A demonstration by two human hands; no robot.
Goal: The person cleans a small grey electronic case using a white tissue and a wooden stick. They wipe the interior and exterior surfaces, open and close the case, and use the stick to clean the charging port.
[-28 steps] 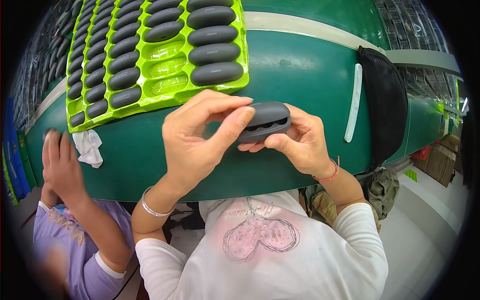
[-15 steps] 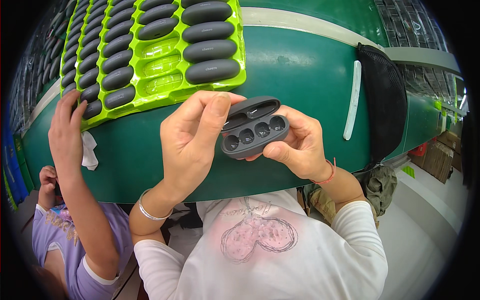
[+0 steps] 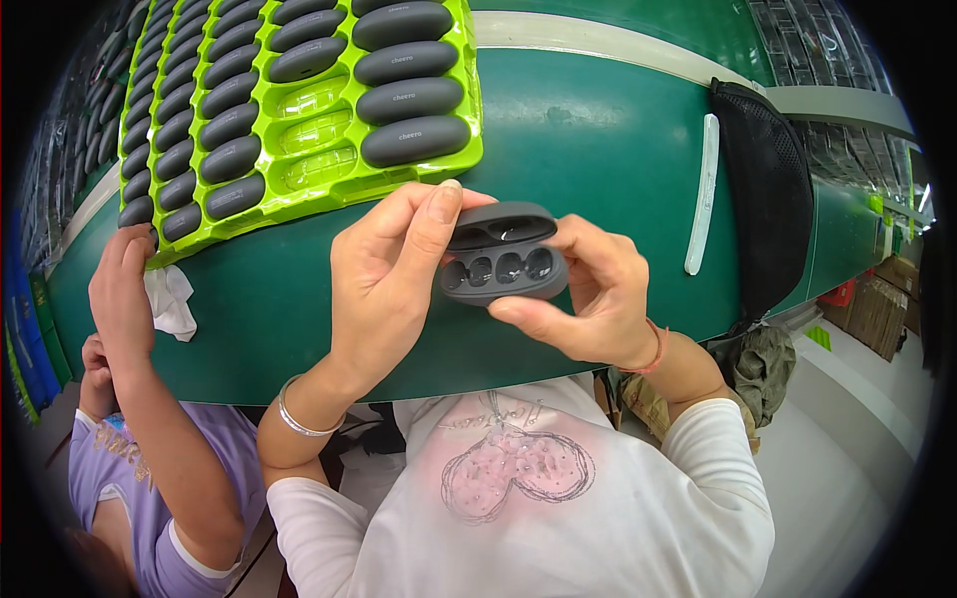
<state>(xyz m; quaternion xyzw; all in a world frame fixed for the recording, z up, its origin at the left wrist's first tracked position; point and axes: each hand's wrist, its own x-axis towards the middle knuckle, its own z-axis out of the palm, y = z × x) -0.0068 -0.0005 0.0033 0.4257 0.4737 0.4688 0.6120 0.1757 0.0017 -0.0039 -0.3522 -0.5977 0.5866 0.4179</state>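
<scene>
case (image 3: 506,284) found in both your hands, dark grey, hinged open, raised over the green surface (image 3: 598,149) and well apart from the tray (image 3: 475,110). its long axis runs left to right across you, hinge line on the far side. the lid (image 3: 523,211) stands up beyond the base, and a row of four glossy cavities faces back toward you; nothing is seen seated in them.

your right hand (image 3: 598,294) has the surer hold: fingers clamped on the right end of the base, thumb along its near wall, just below the cavities, the other fingers passing behind. your left hand (image 3: 384,269) is at the opposite end, thumb and forefinger closed about the left end of the lid; how firmly they press cannot be told, since the contact behind the lid is hidden. so lid and base are each governed by a different hand, one from either end of the long axis.

the tray lies beyond your hands and to the left, your left hand being the nearer to it. three bare pockets (image 3: 315,132) show at the near end of one column, beside rows of closed cases. a co-worker's hand (image 3: 122,289) is at the tray's near left corner.
</scene>
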